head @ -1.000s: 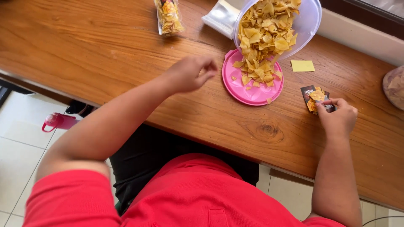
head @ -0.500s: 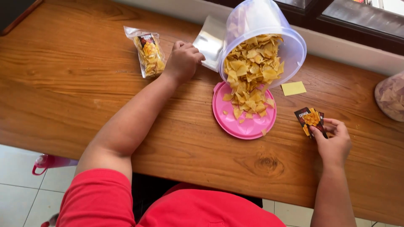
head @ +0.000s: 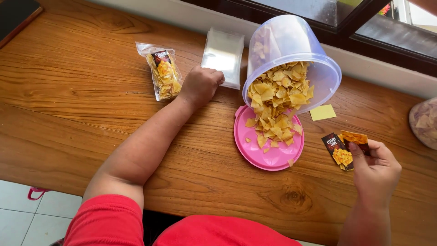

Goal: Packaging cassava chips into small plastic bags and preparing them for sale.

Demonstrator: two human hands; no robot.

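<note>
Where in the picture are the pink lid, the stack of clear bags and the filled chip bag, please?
pink lid (head: 273,157), head view, bare front part of the lid.
stack of clear bags (head: 223,57), head view, middle of the top bag.
filled chip bag (head: 165,75), head view, middle of the bag.

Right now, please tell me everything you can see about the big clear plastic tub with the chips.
The clear plastic tub is round, bucket-shaped and slightly frosted. It lies tipped on its side on the wooden table, mouth toward the person, rim resting on the pink lid. Thin yellow chips fill its lower part and spill onto the lid. Neither hand touches it; the left hand is closest.
</note>
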